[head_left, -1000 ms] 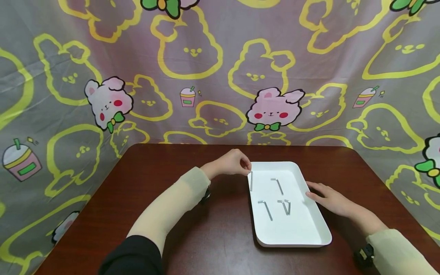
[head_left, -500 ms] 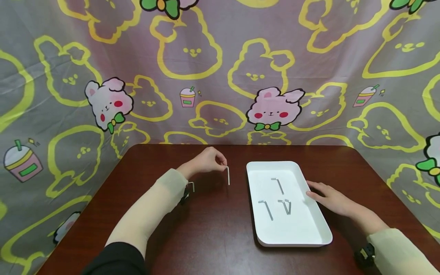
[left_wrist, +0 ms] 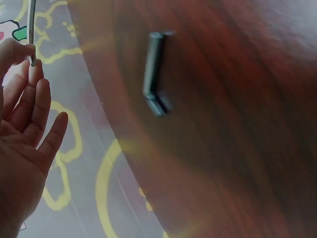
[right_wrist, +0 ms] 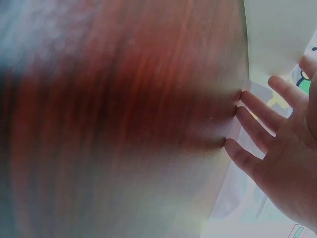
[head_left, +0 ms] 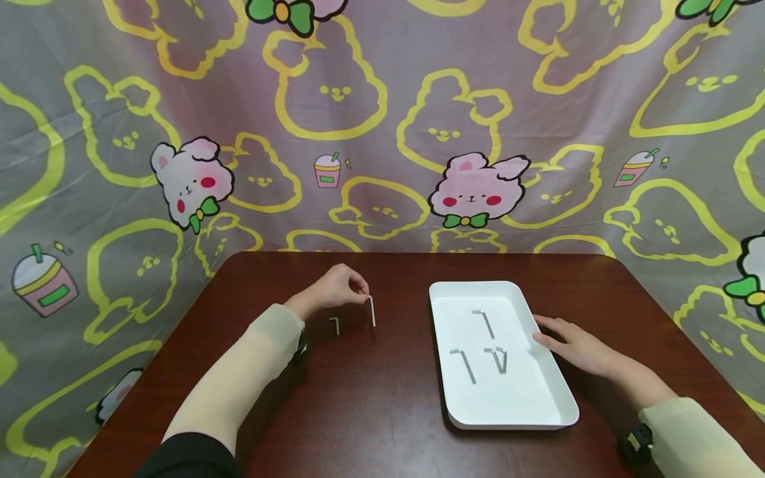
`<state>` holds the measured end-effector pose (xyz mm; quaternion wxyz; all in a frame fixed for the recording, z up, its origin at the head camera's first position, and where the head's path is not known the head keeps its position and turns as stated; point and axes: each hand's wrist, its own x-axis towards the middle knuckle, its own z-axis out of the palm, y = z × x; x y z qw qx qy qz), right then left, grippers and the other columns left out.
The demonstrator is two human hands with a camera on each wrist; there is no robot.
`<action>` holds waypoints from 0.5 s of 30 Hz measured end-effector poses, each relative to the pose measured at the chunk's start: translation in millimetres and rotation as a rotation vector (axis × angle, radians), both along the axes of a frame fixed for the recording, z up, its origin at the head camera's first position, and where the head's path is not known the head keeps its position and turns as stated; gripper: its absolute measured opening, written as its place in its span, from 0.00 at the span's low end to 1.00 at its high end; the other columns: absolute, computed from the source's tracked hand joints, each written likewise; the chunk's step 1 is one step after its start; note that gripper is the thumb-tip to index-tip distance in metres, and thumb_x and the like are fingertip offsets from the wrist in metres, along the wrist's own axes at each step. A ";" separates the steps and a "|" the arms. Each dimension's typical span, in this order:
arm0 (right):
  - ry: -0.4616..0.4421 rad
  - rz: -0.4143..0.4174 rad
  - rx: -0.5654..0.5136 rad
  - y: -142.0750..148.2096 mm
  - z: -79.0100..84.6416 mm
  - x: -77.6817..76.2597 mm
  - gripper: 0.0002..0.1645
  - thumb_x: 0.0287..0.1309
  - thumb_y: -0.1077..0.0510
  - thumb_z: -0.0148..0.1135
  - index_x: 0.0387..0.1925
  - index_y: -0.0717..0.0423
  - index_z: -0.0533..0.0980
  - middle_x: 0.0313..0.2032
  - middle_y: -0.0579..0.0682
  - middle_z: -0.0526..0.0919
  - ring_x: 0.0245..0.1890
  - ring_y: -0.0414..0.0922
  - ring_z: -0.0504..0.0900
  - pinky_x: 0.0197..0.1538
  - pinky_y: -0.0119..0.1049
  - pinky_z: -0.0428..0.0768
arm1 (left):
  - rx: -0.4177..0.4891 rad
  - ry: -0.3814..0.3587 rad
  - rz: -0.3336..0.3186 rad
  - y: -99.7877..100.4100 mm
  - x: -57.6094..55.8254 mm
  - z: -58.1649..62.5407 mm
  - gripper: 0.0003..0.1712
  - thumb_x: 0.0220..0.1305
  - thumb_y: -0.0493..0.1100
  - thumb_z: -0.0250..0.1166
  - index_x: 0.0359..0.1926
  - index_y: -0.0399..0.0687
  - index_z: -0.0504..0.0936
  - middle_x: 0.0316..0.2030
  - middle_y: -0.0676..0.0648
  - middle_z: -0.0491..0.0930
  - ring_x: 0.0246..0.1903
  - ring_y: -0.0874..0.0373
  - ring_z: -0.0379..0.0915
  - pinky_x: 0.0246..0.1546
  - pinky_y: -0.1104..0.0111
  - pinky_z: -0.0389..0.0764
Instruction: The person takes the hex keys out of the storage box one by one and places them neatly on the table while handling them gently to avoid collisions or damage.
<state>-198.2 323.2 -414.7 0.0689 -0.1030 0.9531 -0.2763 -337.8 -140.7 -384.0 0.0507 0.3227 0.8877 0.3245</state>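
Note:
My left hand [head_left: 336, 288] pinches a silver hex key [head_left: 372, 312] between thumb and fingertips by its bent end, the long arm hanging down over the table. In the left wrist view that hex key [left_wrist: 31, 25] shows at the upper left between the fingertips. A shorter hex key [head_left: 336, 325] lies on the table just left of it, and is seen closer in the left wrist view. My right hand [head_left: 576, 345], fingers spread, rests at the right side of the white tray [head_left: 510, 411], thumb at its rim. In the right wrist view several fingertips touch the table.
Several hex keys lie inside the tray: one [head_left: 484, 323] toward the back, one [head_left: 463, 366] at front left, and two [head_left: 497, 360] with their ends together. The brown table [head_left: 358, 411] meets a patterned cloth [head_left: 370, 153] behind.
My left hand has lifted the hex key from the tray's left edge and carried it left over the table. The short hex key on the table has come into view. My right hand stays put.

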 end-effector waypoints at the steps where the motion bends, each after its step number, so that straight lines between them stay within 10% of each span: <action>1: -0.001 -0.001 0.000 0.0 -0.1 0.0 0.40 0.67 0.42 0.55 0.68 0.67 0.62 0.59 0.72 0.68 0.58 0.68 0.68 0.52 0.64 0.69 | -0.002 -0.002 0.002 -1.8 0.5 -1.6 0.03 0.51 0.36 0.72 0.24 0.45 0.86 0.22 0.55 0.81 0.24 0.63 0.73 0.29 0.71 0.74; 15: -0.003 0.005 0.014 1.2 -0.3 0.3 0.40 0.67 0.42 0.55 0.67 0.67 0.63 0.59 0.72 0.68 0.57 0.68 0.68 0.51 0.64 0.70 | -0.038 -0.053 0.034 -17.8 2.8 -15.3 0.03 0.53 0.36 0.71 0.25 0.44 0.86 0.22 0.54 0.81 0.22 0.62 0.70 0.27 0.70 0.73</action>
